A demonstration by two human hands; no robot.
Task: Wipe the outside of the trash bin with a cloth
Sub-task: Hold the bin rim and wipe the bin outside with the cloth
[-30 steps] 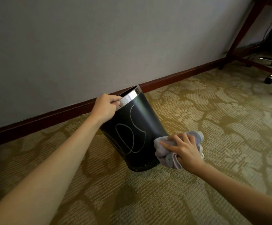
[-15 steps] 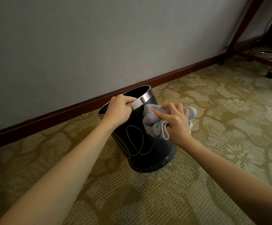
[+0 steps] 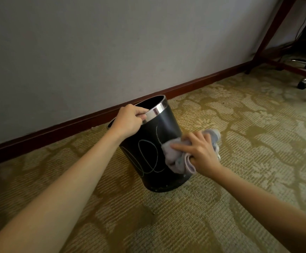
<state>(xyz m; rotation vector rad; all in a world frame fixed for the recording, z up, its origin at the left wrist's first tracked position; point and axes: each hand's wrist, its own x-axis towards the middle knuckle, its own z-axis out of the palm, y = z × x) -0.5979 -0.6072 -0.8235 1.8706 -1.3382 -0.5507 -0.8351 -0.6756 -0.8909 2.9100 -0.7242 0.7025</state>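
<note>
**Head view: bin tilted on the carpet, cloth pressed to its side**

The head camera is looking down at a black trash bin sitting just left of the frame's centre, on a patterned beige and gold carpet. The bin is leaning, its open mouth tipping toward the upper left of the frame and its base resting lower, toward the centre. A shiny metal band is ringing the top edge, and thin pale looping lines are showing on the dark side wall.

The left hand is reaching in from the lower left of the frame and is closing around the metal rim, fingers curled over the edge, holding the bin at its tilt. The right hand is coming in from the lower right and is pressing a crumpled pale grey cloth against the lower right part of the bin's outer wall, fingers spread over the bunched fabric. Part of the cloth is sticking out past the hand toward the right.

Behind the bin, a grey wall is filling the upper part of the frame, with a dark red-brown baseboard running along its foot. In the upper right corner, dark wooden desk legs and the wheeled base of a chair are standing on the carpet, well apart from the bin.
</note>
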